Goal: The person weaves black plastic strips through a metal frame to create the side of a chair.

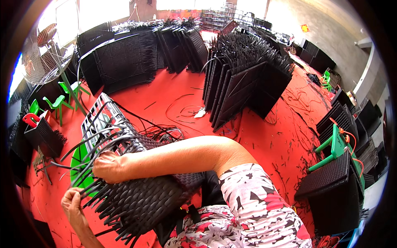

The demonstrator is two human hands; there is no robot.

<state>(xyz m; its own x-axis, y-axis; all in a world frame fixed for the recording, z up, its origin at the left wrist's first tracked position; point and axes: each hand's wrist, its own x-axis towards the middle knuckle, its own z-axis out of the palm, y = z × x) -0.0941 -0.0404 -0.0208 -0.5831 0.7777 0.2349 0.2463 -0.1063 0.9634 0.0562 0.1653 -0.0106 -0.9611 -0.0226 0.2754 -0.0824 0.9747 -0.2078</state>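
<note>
Across my lap lies a black woven plastic-rattan piece [144, 194], its loose strip ends fanning out toward the lower left. Beyond it a grey slatted frame section [111, 115] stands up, with long dark strips [99, 136] curving off it. My right hand [108, 167] reaches across to the left and is closed among these strips; its fingertips are hidden. Below and left of it, my left hand [73, 206] pinches, thumb against fingers, at a thin black strip near the fringe. Something bright green [80, 163] shows behind the strips.
Stacks of black woven panels [244, 87] with bristling ends stand on the red floor [264, 136]. More panels [124, 58] lean at the back. A caged fan [47, 56] and green stools [56, 103] are at left. A green stool on its side [335, 144] lies among panels at right.
</note>
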